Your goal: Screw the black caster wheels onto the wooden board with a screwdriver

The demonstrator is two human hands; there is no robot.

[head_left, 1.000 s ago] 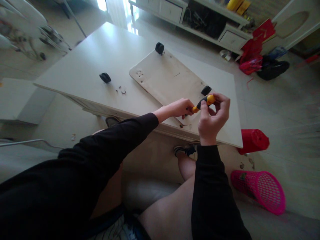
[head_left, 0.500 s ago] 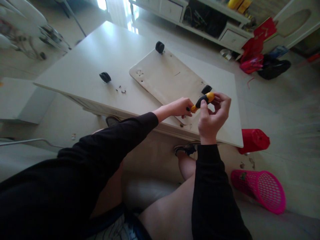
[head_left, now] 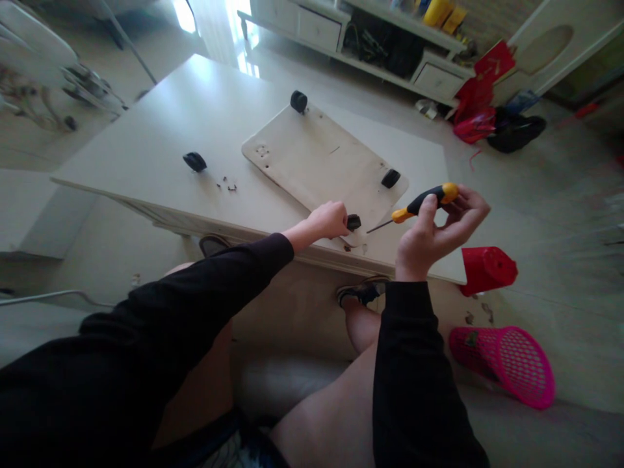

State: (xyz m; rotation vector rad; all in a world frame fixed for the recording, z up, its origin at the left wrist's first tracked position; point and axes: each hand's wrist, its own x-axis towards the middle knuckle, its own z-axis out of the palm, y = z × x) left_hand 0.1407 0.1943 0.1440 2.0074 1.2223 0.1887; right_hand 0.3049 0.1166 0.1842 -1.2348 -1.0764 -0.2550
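A pale board (head_left: 316,156) with rounded corners lies flat on a white table (head_left: 160,130). Black caster wheels are at its far corner (head_left: 299,101) and right corner (head_left: 390,178). My left hand (head_left: 329,221) is closed on a third caster wheel (head_left: 353,222) at the board's near corner. In my right hand (head_left: 439,227) is a screwdriver (head_left: 425,203) with a yellow and black handle; its tip points down-left, apart from the caster. A loose caster (head_left: 195,161) lies on the table at left, beside several small screws (head_left: 229,184).
A red bin (head_left: 487,270) and a pink mesh basket (head_left: 526,367) are on the floor at right. Red and black bags (head_left: 517,133) lie farther back. A white cabinet (head_left: 319,29) with drawers stands behind the table. My legs are below the table's near edge.
My right hand has drawn the screwdriver up and to the right, away from the near caster, so its shaft now shows. My left hand stays at that caster. The view has shifted slightly.
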